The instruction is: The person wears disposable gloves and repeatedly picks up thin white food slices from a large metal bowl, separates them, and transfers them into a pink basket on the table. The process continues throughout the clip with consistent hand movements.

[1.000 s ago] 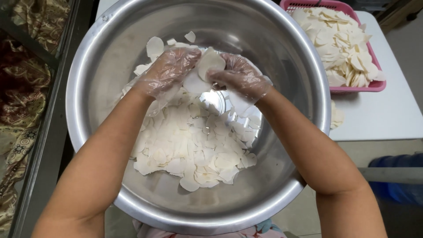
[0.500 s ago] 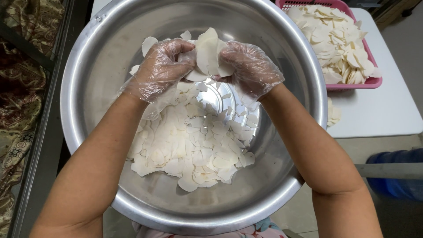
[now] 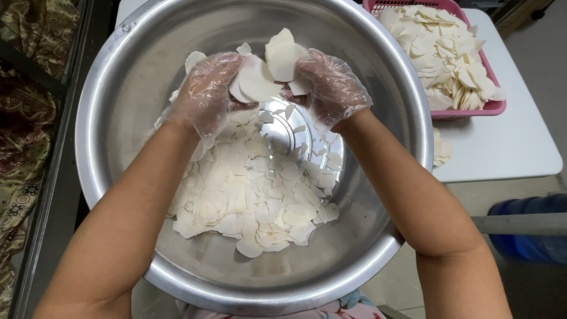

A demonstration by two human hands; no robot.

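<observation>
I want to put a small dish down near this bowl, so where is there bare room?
The white table is bare below the pink basket, right of the steel bowl. Inside the bowl, the right inner wall and near wall are bare. Its middle is crowded with white slices, and the left hand and right hand hold more.

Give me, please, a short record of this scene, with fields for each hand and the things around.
left hand: gloved, holds white slices above the bowl
right hand: gloved, grips the same slices
bowl: steel, holds a pile of thin white slices
tray: pink, full of slices, on a white table
</observation>
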